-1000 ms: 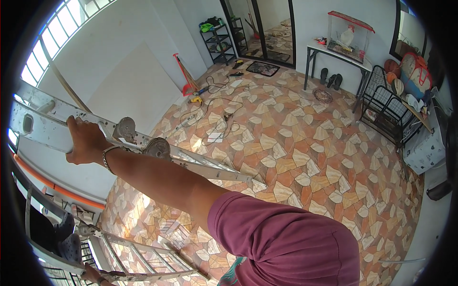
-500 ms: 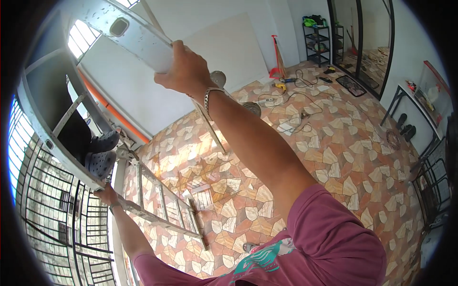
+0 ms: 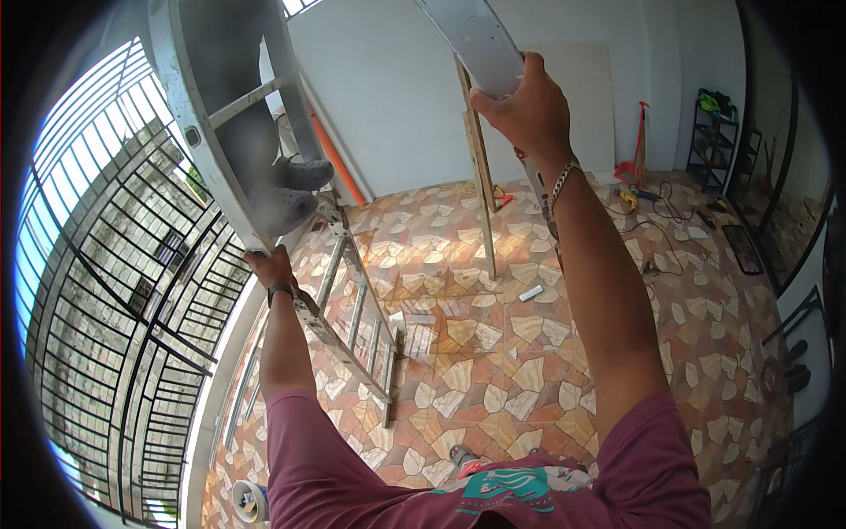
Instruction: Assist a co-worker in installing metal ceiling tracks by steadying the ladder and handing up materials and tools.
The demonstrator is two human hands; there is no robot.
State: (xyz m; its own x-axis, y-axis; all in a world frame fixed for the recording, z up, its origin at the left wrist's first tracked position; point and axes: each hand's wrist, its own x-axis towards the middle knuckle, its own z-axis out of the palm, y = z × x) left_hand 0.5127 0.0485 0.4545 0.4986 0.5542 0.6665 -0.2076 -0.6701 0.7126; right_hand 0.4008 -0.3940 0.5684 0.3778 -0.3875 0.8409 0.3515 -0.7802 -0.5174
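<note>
A metal ladder (image 3: 196, 137) rises at the left, and a person's feet in grey perforated clogs (image 3: 286, 207) are on it between its rails. My left hand (image 3: 271, 267) is closed round the lower part of its near rail, just below the clogs. Raised at the upper right, my right hand (image 3: 533, 110) grips the lower end of a second pale metal ladder rail (image 3: 476, 44), thumb on one side and fingers on the other. The upper part of that rail runs out of view. Below my left hand, a lower ladder section (image 3: 348, 309) slopes down toward the tiled floor.
A wooden post (image 3: 480, 176) stands beyond my right hand. Black window bars (image 3: 132, 353) line the left side. A red dustpan (image 3: 627, 167), a yellow power tool (image 3: 628, 201) with cables and a black shelf rack (image 3: 712, 145) are at the far right. A bucket (image 3: 250, 501) sits at lower left.
My view has turned left, so the ladder and both hands appear farther right. My right hand keeps its grip on the rail, which now points more steeply upward. The left hand still holds the ladder.
</note>
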